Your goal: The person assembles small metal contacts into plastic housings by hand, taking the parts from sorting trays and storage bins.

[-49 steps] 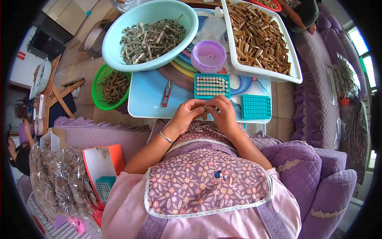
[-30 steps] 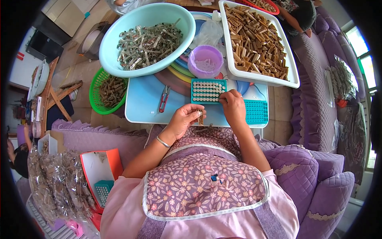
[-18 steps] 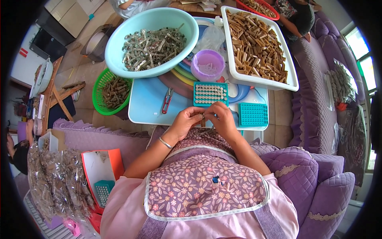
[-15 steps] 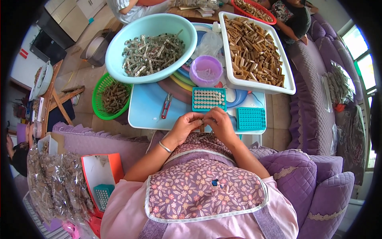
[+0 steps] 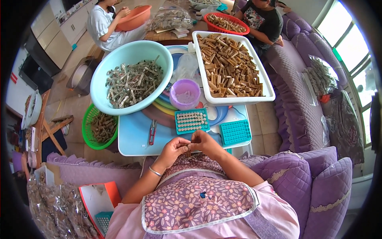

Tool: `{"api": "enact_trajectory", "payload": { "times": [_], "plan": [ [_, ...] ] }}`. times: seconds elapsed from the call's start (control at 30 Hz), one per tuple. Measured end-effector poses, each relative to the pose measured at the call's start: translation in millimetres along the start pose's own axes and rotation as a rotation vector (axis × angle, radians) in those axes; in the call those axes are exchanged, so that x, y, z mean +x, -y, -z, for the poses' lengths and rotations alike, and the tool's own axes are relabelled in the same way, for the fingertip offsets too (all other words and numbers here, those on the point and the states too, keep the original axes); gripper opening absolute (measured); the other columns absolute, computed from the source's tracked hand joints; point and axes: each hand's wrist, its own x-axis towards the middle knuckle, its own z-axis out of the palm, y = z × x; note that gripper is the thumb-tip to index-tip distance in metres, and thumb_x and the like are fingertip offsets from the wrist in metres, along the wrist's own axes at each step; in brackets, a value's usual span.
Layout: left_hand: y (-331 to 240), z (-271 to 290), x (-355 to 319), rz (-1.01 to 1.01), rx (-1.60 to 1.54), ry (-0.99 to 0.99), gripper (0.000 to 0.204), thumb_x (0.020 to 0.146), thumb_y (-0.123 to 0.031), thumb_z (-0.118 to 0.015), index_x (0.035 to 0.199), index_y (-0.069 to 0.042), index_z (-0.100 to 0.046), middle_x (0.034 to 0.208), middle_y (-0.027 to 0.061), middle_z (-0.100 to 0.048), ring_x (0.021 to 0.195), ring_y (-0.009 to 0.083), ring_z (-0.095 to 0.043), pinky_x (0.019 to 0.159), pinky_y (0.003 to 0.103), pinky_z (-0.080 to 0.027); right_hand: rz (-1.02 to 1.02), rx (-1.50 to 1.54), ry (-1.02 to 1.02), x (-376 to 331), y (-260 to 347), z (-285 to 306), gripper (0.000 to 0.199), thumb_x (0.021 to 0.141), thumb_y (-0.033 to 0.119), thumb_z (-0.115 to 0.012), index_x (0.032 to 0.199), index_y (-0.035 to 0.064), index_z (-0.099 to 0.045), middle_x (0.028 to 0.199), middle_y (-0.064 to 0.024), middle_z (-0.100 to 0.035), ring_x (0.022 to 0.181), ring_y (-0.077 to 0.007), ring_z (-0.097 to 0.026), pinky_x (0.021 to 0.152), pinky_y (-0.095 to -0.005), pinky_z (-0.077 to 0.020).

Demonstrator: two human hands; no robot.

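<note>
Close to my lap, just off the near edge of the table, my left hand [image 5: 174,151] and my right hand [image 5: 205,142] meet fingertip to fingertip. Both are closed in a pinch on a small brown piece [image 5: 188,152], mostly hidden by the fingers; its exact kind I cannot make out. Beyond them lies a teal rack [image 5: 191,111] with rows of pale round pieces. A second teal rack [image 5: 234,132] sits to its right, its holes showing. Left of my hands rest red-handled pruning shears [image 5: 152,135].
A purple bowl [image 5: 185,95], a light blue basin [image 5: 119,55] of wrapped strips and a white tray [image 5: 238,99] of brown curled pieces stand farther back. A green basket [image 5: 85,129] is at the left. Two people sit across, near an orange basin [image 5: 134,19] and a red basket [image 5: 223,30].
My view has tilted up and shifted, so the table appears lower and more to the left. The person with the orange basin shows more fully. My hands remain together around the brown piece.
</note>
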Motion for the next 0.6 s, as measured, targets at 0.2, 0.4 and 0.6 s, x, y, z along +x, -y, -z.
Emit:
{"api": "enact_trajectory", "payload": {
  "times": [0.2, 0.4, 0.6],
  "plan": [
    [-7, -4, -2, 0.040, -0.152, -0.061, 0.018, 0.094, -0.005, -0.056, 0.112, -0.002, -0.054, 0.104, 0.0101, -0.063, 0.095, 0.0169, -0.063, 0.085, 0.030, -0.051, 0.608, -0.623, -0.446, 27, 72, 45, 0.017, 0.079, 0.009, -0.073, 0.092, 0.0044, -0.063, 0.088, -0.0087, -0.061, 0.077, -0.0190, -0.058, 0.071, -0.0309, -0.0484],
    [-6, -2, -1, 0.103, -0.296, -0.109, 0.017, 0.097, -0.008, -0.050, 0.114, -0.003, -0.053, 0.105, 0.0078, -0.061, 0.095, 0.0161, -0.061, 0.084, 0.028, -0.050, 0.490, -1.316, -0.551, 145, 135, 124, 0.021, 0.082, 0.009, -0.059, 0.102, 0.0060, -0.064, 0.106, -0.0146, -0.062, 0.104, -0.0346, -0.058, 0.089, -0.0425, -0.0474],
    [-24, -13, -4, 0.004, -0.332, -0.254, 0.018, 0.095, -0.010, -0.052, 0.113, -0.007, -0.054, 0.104, 0.0064, -0.063, 0.093, 0.0151, -0.061, 0.082, 0.029, -0.050, 0.161, -1.541, -0.369, 192, 143, 130, 0.021, 0.082, 0.007, -0.054, 0.096, 0.0066, -0.071, 0.102, -0.0183, -0.068, 0.098, -0.0335, -0.066, 0.081, -0.0427, -0.0548]
  ]
}}
